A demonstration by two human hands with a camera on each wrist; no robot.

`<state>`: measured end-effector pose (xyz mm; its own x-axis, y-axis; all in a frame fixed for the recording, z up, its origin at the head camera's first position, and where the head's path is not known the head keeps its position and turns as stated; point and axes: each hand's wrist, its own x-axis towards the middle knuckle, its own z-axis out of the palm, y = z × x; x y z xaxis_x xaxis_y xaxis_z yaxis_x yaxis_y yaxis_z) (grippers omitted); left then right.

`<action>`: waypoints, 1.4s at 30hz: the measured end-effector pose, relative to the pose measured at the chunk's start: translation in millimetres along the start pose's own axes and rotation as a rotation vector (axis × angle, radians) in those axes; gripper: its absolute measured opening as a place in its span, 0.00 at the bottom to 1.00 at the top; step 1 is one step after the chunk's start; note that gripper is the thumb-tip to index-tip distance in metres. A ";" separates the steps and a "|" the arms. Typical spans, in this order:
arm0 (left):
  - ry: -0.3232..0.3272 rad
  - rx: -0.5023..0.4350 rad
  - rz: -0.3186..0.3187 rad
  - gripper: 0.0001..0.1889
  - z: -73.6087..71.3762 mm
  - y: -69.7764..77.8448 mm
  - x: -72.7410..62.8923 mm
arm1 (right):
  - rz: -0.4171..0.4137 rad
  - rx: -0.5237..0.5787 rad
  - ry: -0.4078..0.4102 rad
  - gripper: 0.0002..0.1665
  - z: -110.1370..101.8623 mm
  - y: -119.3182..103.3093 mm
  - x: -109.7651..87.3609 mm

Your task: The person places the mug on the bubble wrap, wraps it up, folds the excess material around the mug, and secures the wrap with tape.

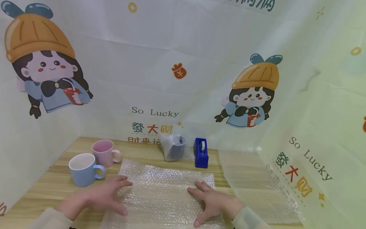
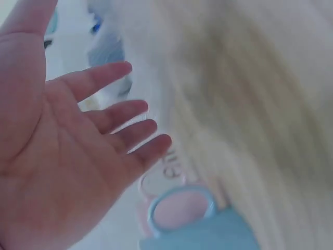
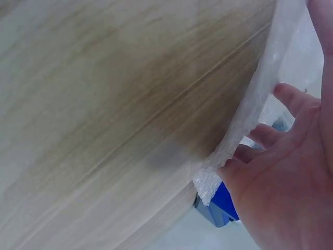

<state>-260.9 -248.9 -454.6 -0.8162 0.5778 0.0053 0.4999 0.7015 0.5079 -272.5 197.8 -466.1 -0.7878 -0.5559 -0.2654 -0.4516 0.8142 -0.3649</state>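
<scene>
A sheet of bubble wrap (image 1: 163,197) lies spread on the wooden table in front of me. My left hand (image 1: 107,195) is over its left edge, fingers spread and holding nothing; the left wrist view shows the bare palm (image 2: 67,151). On the sheet's right side my right hand (image 1: 213,200) rests with straight, spread fingers. In the right wrist view those fingertips touch the bubble wrap's edge (image 3: 244,114). Beside the left hand stand a light blue mug (image 1: 82,173) and, behind it, a pink mug (image 1: 103,154), both upright.
At the back, a bubble-wrapped mug (image 1: 172,148) sits next to a blue tape dispenser (image 1: 201,154). Another bubble wrap sheet (image 1: 257,187) lies at the right on the wooden table (image 1: 37,194). A printed cloth (image 1: 157,47) hangs around the back and sides.
</scene>
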 end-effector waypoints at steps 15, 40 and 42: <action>0.620 0.133 -0.486 0.70 -60.6 -68.0 -20.8 | 0.009 0.019 -0.022 0.73 2.2 6.1 2.3; 0.544 0.061 -0.477 0.48 -70.2 -80.7 -23.5 | 0.007 0.021 -0.011 0.72 3.3 8.6 3.3; 0.492 0.051 -0.475 0.51 -81.3 -71.3 -25.5 | 0.007 0.018 -0.012 0.72 2.8 9.3 3.6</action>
<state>-299.4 -347.6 -420.9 -0.9810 -0.0456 0.1886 0.0582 0.8580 0.5103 -278.3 202.8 -473.0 -0.7860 -0.5519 -0.2784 -0.4380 0.8151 -0.3792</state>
